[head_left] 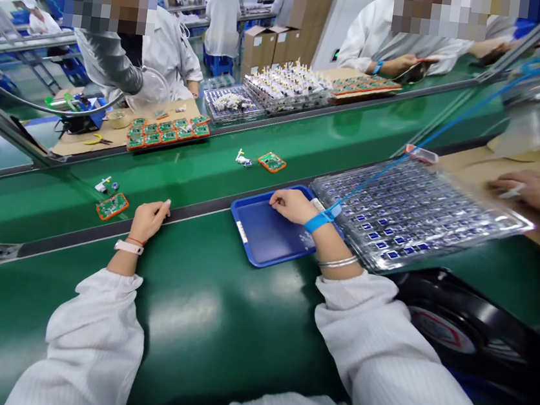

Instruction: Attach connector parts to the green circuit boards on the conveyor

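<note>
My left hand (148, 220) rests at the dark rail along the front of the green conveyor belt, its fingers curled together with nothing visible in them. Near it on the belt lies an orange-edged green circuit board (112, 206), with a small white part (103, 185) just behind. Over the blue tray (255, 253) is my right hand (294, 205), with a blue wrist strap (319, 221) on its wrist. Its fingers are bent into a pinch, and whatever may be between them is hidden. Small clear pieces (307, 239) sit at the tray's right side.
To the right lies a large clear blister tray (377, 202) of small blue-and-silver parts. A black round device (451, 327) stands by my right forearm. Another board (272, 162) is on the belt. Co-workers sit across it, and another person's hand (534, 190) is at right.
</note>
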`<state>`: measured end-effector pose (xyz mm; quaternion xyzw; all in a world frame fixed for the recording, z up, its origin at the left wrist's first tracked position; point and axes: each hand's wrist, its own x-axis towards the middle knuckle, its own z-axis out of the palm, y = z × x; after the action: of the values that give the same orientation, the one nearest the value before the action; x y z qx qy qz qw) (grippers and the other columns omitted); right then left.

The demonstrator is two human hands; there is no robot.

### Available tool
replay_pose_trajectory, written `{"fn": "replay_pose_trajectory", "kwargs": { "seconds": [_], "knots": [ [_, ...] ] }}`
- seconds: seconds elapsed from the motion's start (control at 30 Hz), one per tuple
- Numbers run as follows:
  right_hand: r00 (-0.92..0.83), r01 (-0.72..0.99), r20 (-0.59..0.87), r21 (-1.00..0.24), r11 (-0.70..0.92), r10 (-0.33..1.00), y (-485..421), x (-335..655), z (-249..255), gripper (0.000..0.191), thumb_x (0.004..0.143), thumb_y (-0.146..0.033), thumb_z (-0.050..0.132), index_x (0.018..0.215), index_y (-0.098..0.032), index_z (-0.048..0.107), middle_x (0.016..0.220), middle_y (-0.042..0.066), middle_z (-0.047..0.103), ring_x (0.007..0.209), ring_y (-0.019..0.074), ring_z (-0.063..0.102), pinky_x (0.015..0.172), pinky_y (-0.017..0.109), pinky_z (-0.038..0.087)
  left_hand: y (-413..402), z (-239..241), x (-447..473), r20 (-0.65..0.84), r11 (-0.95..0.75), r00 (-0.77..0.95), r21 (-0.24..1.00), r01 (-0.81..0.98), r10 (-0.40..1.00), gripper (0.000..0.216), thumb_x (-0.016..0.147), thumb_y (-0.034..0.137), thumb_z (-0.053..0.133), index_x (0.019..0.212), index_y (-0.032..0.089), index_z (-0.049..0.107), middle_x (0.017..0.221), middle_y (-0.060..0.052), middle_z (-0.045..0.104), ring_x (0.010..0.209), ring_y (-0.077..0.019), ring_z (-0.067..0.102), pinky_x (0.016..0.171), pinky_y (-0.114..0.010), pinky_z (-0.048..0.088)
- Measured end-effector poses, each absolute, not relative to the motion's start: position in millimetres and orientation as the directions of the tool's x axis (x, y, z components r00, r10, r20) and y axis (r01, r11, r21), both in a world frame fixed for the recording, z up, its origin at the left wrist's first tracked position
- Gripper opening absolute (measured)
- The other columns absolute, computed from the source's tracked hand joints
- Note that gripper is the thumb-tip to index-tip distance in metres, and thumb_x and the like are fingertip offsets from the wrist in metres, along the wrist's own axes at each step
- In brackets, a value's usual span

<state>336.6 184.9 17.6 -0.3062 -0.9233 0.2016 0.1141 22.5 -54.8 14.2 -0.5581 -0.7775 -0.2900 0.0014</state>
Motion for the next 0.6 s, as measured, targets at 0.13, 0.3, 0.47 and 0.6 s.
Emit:
{"fn": "replay_pose_trajectory", "kwargs": {
  "seconds": [0.13, 0.3, 0.47, 0.6],
  "knots": [
    [-0.792, 0.521, 0.071, -0.438, 0.732, 0.606, 183.4, 336.1, 20.4, 0.019, 0.076, -0.010, 0.051, 0.083, -0.013, 0.069, 0.082, 0.007, 0.070, 0.073, 0.0153, 0.063, 0.068, 0.022, 0.044, -54.7, 14.0, 22.4, 0.323, 0.202, -0.375, 0.460, 0.865, 0.869, 0.049, 0.090, 0.047, 0.037, 0.060, 0.017, 0.062, 0.053, -0.001, 0.058, 0.053, -0.0136, 0.055, 0.057, -0.024, 0.037],
    [-0.791, 0.511, 0.101, -0.433, 0.743, 0.603, 187.3, 341.9, 24.7, 0.020, 0.076, -0.011, 0.051, 0.086, -0.013, 0.069, 0.081, 0.006, 0.070, 0.072, 0.0148, 0.062, 0.069, 0.022, 0.045, -54.5, 13.4, 22.2, 0.323, 0.195, -0.367, 0.459, 0.867, 0.872, 0.049, 0.090, 0.047, 0.037, 0.060, 0.016, 0.061, 0.052, -0.001, 0.057, 0.052, -0.0131, 0.054, 0.057, -0.024, 0.036],
    [-0.824, 0.477, 0.069, -0.450, 0.755, 0.562, 183.8, 339.4, 24.5, 0.022, 0.075, -0.009, 0.050, 0.086, -0.014, 0.069, 0.084, 0.005, 0.071, 0.075, 0.0146, 0.063, 0.069, 0.021, 0.045, -54.4, 12.8, 21.8, 0.330, 0.190, -0.363, 0.456, 0.869, 0.871, 0.049, 0.090, 0.047, 0.037, 0.060, 0.016, 0.061, 0.052, 0.000, 0.056, 0.052, -0.0126, 0.053, 0.056, -0.023, 0.036],
    [-0.841, 0.464, 0.047, -0.451, 0.763, 0.539, 181.5, 336.7, 24.5, 0.023, 0.076, -0.008, 0.049, 0.086, -0.014, 0.069, 0.085, 0.005, 0.071, 0.075, 0.0144, 0.063, 0.069, 0.021, 0.045, -54.2, 13.0, 21.7, 0.328, 0.198, -0.373, 0.460, 0.866, 0.868, 0.049, 0.090, 0.047, 0.038, 0.060, 0.017, 0.062, 0.053, 0.000, 0.057, 0.053, -0.0126, 0.053, 0.056, -0.023, 0.036]
  ]
}}
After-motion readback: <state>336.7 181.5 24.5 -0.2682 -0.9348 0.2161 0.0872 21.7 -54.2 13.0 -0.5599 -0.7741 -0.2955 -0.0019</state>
